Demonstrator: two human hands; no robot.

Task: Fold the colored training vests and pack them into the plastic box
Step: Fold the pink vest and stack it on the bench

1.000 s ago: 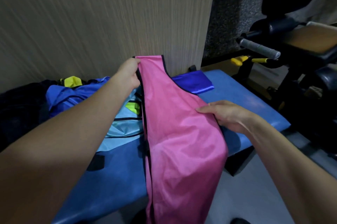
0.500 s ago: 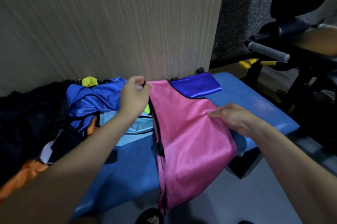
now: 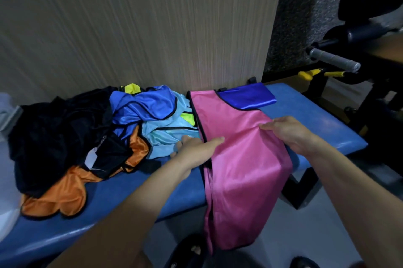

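Observation:
A pink vest (image 3: 235, 158) with black trim lies lengthwise across the blue padded bench (image 3: 316, 119), its lower half hanging over the front edge. My left hand (image 3: 194, 151) pinches the vest's left edge at mid-length, thumb on top. On the opposite edge, my right hand (image 3: 290, 132) grips the fabric. A folded dark blue vest (image 3: 246, 97) lies at the pink vest's far end. To the left is a heap of vests: blue (image 3: 141, 104), light blue (image 3: 165, 134), orange (image 3: 65, 193) and black (image 3: 56, 132). A pale plastic object (image 3: 6, 202) shows at the far left edge.
A wood-grain wall panel (image 3: 141, 28) stands directly behind the bench. Black gym equipment with a grey handle (image 3: 333, 61) and yellow parts (image 3: 309, 75) sits to the right. Grey floor lies below the bench front, where dark shoes (image 3: 187, 252) show.
My left hand lowered the vest's top end onto the bench, let go of it and moved down to pinch the left edge at mid-length. My right hand kept its hold.

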